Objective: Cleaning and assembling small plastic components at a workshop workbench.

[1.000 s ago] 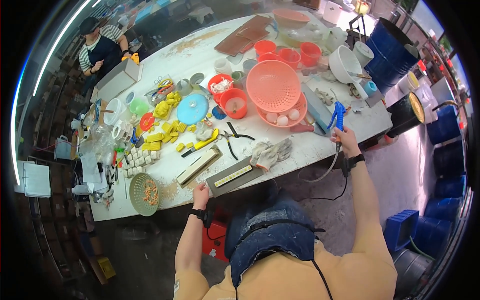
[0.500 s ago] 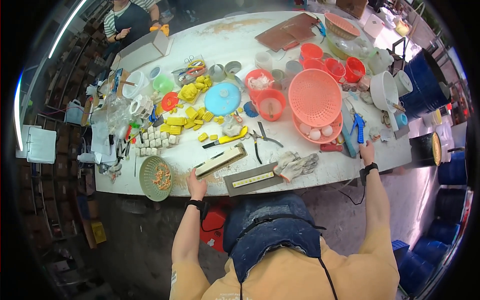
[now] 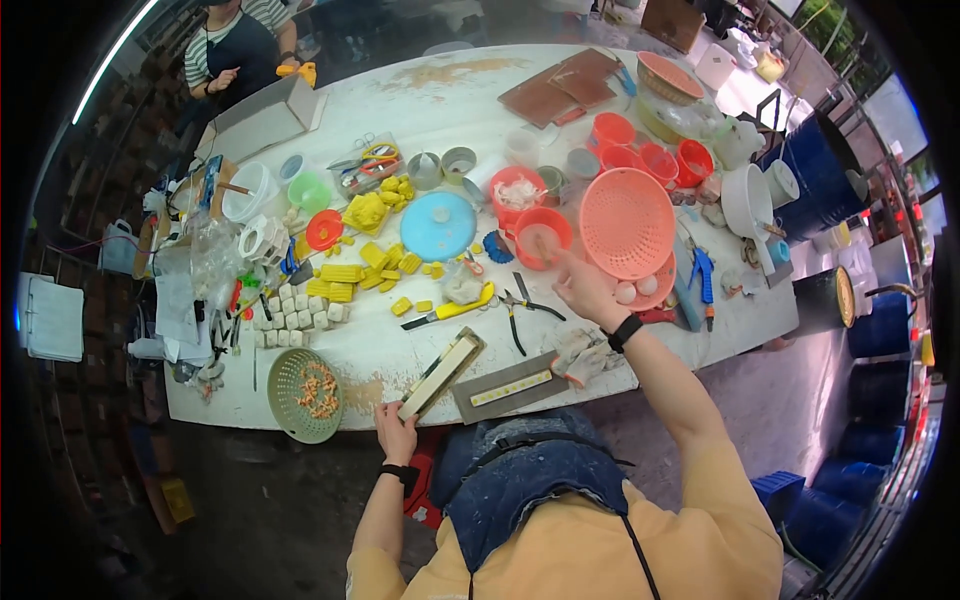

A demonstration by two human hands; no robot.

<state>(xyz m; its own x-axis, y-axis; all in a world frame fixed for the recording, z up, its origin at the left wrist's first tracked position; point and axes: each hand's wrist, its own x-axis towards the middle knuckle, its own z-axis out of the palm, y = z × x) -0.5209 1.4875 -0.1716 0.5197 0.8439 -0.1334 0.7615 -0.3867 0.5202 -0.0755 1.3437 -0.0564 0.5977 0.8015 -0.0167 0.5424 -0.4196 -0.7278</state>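
Note:
My left hand is at the table's front edge, its fingers closed on the near end of a long narrow cream-topped block, which lies slanted on the table. My right hand reaches over the table beside a red cup with a stick standing in it. Its fingers look apart, with nothing seen in them. Near my hands lie a grey board with a yellow-dotted strip, a crumpled pair of whitish gloves, pliers and a yellow-handled cutter knife. A blue glue gun rests farther right.
A green basket of orange bits overhangs the front edge at left. Whitish cubes, yellow blocks and a blue disc spread across the left and middle. Pink baskets stand at right. Another person stands beyond the far left corner.
My right hand has left the glue gun's side and moved left to the red cup. The cream-topped block has turned steeper, my left hand still on its near end.

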